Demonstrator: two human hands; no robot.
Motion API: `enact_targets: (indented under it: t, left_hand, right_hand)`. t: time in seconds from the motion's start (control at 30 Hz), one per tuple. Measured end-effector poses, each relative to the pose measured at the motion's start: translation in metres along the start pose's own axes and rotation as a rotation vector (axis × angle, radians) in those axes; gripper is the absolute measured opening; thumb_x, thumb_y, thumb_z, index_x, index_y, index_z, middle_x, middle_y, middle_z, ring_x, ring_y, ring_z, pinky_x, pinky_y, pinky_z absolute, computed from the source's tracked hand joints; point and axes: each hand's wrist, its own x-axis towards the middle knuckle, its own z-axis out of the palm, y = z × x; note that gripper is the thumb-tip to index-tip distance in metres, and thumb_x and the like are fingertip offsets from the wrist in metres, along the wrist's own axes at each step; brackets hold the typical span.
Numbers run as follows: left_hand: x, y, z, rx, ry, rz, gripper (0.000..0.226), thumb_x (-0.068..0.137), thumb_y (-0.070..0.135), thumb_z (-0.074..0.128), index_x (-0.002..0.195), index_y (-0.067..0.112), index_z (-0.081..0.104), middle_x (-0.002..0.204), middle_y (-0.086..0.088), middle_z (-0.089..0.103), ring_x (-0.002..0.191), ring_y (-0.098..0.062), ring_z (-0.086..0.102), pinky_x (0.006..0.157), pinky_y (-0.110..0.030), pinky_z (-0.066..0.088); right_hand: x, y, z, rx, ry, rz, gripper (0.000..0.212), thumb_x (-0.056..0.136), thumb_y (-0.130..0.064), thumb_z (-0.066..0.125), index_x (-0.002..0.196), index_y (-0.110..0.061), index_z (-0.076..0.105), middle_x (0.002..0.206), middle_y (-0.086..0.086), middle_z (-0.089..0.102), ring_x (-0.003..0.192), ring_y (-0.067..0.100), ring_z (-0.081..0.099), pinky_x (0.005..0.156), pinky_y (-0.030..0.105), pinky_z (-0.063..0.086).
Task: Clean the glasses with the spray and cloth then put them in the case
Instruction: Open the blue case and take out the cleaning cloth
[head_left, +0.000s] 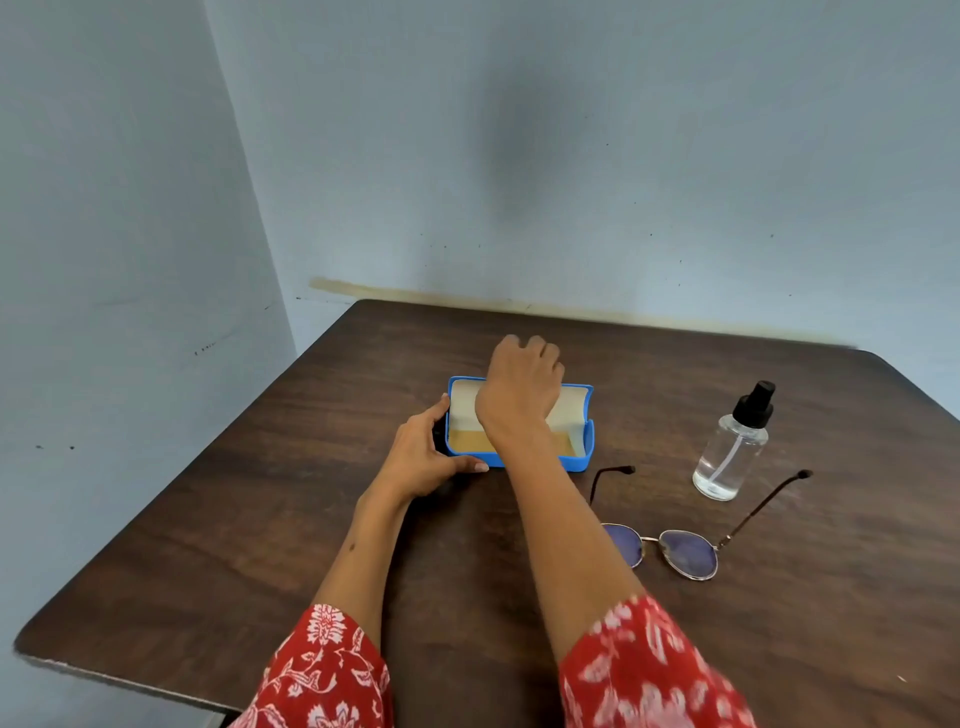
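A blue glasses case stands open at the middle of the table, its white-lined lid raised toward the wall. My left hand grips the case's left end, thumb along the front edge. My right hand reaches over the lid with fingers curled behind its top edge. A tan layer lies in the base; I cannot tell whether it is the cloth or lining. The round metal-framed glasses lie on the table right of my right forearm, arms unfolded. The clear spray bottle with a black pump stands upright behind them.
The dark wooden table sits in a corner, with a blue-grey wall close behind and to the left. Its left and front edges are in view. My red patterned sleeves fill the bottom of the view.
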Motion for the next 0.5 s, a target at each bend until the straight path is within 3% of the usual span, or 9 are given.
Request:
enact_targets:
  t: [0.07, 0.17, 0.27, 0.5]
  left_hand:
    - [-0.001, 0.0, -0.001, 0.002, 0.007, 0.011, 0.109, 0.056, 0.019, 0.089, 0.145, 0.009, 0.028, 0.146, -0.004, 0.041, 0.135, -0.019, 0.038, 0.112, -0.04, 0.033]
    - [-0.002, 0.0, -0.002, 0.013, 0.026, 0.03, 0.108, 0.054, 0.021, 0.09, 0.144, 0.01, 0.032, 0.145, -0.002, 0.042, 0.134, -0.018, 0.038, 0.113, -0.038, 0.032]
    - [-0.003, 0.002, -0.003, 0.063, 0.036, 0.042, 0.106, 0.057, 0.02, 0.089, 0.144, 0.008, 0.03, 0.141, -0.005, 0.047, 0.13, -0.02, 0.043, 0.109, -0.037, 0.036]
    - [-0.004, 0.004, -0.004, 0.105, 0.023, 0.014, 0.108, 0.058, 0.025, 0.088, 0.146, 0.013, 0.027, 0.141, -0.005, 0.046, 0.126, -0.022, 0.045, 0.107, -0.04, 0.038]
  right_hand:
    - [-0.011, 0.009, -0.011, 0.012, 0.029, 0.075, 0.039, 0.084, -0.01, 0.063, 0.12, -0.006, 0.049, 0.127, 0.015, 0.047, 0.117, 0.029, 0.043, 0.095, 0.035, 0.038]
    - [-0.026, 0.028, -0.018, 0.093, -0.156, 0.18, 0.035, 0.087, -0.013, 0.059, 0.121, -0.009, 0.053, 0.126, 0.013, 0.051, 0.118, 0.029, 0.047, 0.087, 0.036, 0.043]
    - [-0.03, 0.039, -0.015, 0.103, -0.281, 0.284, 0.037, 0.087, -0.015, 0.059, 0.123, -0.013, 0.053, 0.13, 0.012, 0.051, 0.12, 0.028, 0.049, 0.088, 0.036, 0.045]
    - [-0.027, 0.039, 0.001, 0.113, -0.278, 0.355, 0.041, 0.088, -0.018, 0.059, 0.127, -0.009, 0.051, 0.129, 0.011, 0.051, 0.115, 0.025, 0.053, 0.087, 0.036, 0.046]
